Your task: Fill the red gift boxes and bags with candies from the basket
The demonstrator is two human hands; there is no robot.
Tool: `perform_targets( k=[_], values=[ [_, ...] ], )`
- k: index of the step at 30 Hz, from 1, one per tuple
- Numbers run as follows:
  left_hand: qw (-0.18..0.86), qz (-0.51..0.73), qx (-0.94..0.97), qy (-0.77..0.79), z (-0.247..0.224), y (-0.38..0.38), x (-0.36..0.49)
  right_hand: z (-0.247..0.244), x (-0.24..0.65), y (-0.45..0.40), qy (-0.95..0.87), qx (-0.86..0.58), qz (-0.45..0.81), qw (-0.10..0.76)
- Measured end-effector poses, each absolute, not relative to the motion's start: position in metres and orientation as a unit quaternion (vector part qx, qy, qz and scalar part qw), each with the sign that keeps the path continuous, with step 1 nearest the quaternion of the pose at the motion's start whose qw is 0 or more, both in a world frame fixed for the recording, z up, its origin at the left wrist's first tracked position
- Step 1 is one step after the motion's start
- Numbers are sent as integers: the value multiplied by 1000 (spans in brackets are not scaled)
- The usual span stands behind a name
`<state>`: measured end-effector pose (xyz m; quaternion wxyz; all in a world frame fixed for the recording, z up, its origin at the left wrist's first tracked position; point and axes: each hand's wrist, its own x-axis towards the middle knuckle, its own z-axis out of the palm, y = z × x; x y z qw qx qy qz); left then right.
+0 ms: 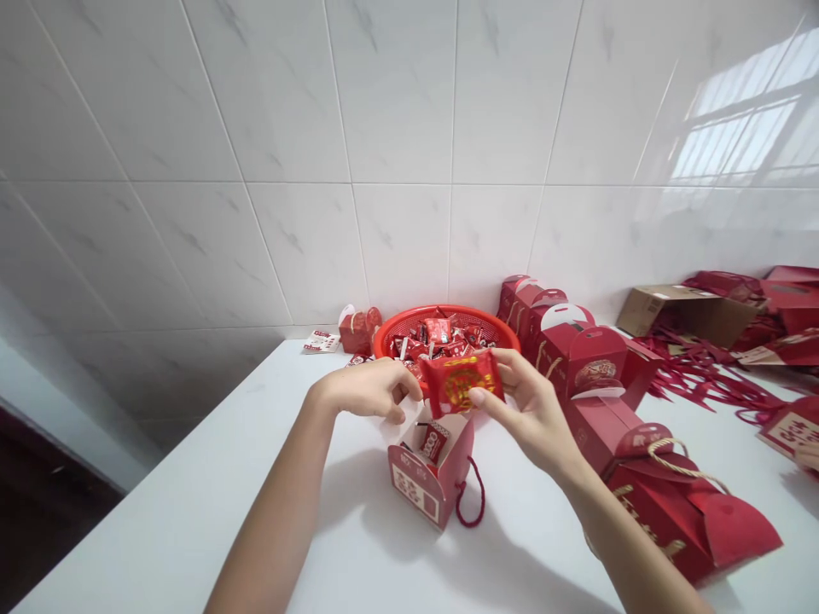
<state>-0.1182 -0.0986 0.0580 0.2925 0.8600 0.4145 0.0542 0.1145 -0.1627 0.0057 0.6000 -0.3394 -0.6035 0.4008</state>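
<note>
My right hand (528, 405) pinches a red wrapped packet (461, 382) with gold print, thumb on its near face. The packet is above a small open red gift box (419, 493) that stands on the table with its top flaps apart. Inside the box, a red packet with white lettering (434, 442) shows. My left hand (377, 390) has its fingers curled round the pale inner side of the box's left flap. A dark red cord handle (479, 499) hangs from the box's right side. Just behind both hands is a red plastic basket (384, 334) of small wrapped sweets (438, 331).
Closed red gift boxes (691, 503) line the right side of the white table (256, 477). A small red box (359, 329) and a printed card (321, 342) lie at the back left. Further right are a cardboard box (678, 311), red ribbons (697, 371) and another person's hand (810, 456).
</note>
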Motion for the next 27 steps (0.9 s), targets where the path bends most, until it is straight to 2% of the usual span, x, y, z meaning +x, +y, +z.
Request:
perform_targets(
  k=[6, 9, 16, 23, 27],
  values=[
    [325, 106, 855, 391, 55, -96, -119, 12, 94, -164, -802, -378, 240, 396],
    [321, 107, 854, 395, 55, -96, -119, 10, 91, -162, -824, -384, 214, 357],
    [302, 61, 866, 394, 58, -98, -117, 0, 105, -159, -793, -441, 199, 369],
    [275, 12, 884, 377, 64, -103, -115, -28, 131, -160, -766, -383, 297, 422],
    [288, -38, 887, 359, 68, -109, -106, -49, 125, -158, -752, -377, 246, 482]
  ],
)
